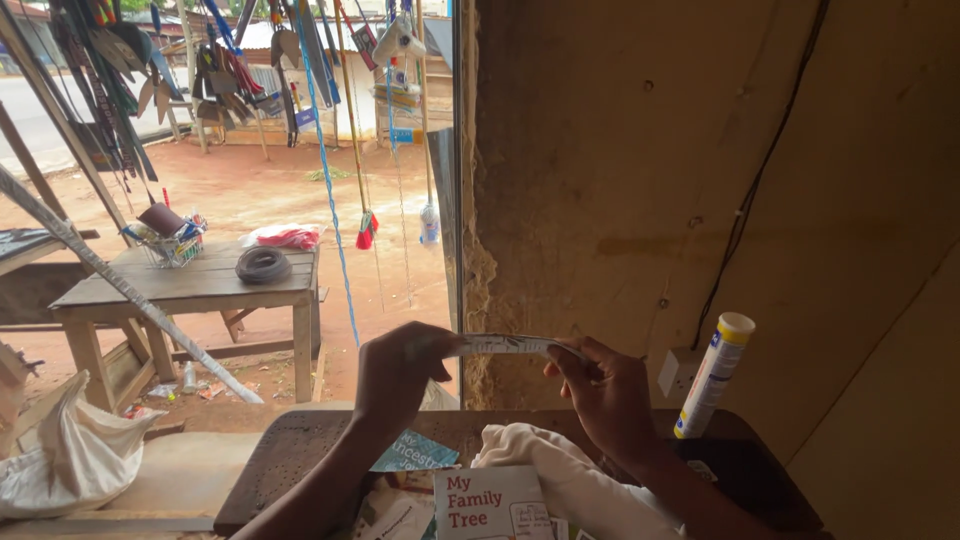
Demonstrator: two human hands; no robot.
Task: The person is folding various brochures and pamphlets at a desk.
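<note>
Head view: we see a thin white strip [510, 345] (light, floppy by our guess) stretched above the surface [300, 440], left hand [395, 370] and right hand [605, 395] each with a grip pinched on an end, at nine and three o'clock.

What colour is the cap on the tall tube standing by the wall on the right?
Yellow; the tube itself is mostly white with blue and yellow print. The head view shows it, right of the right hand.
</note>
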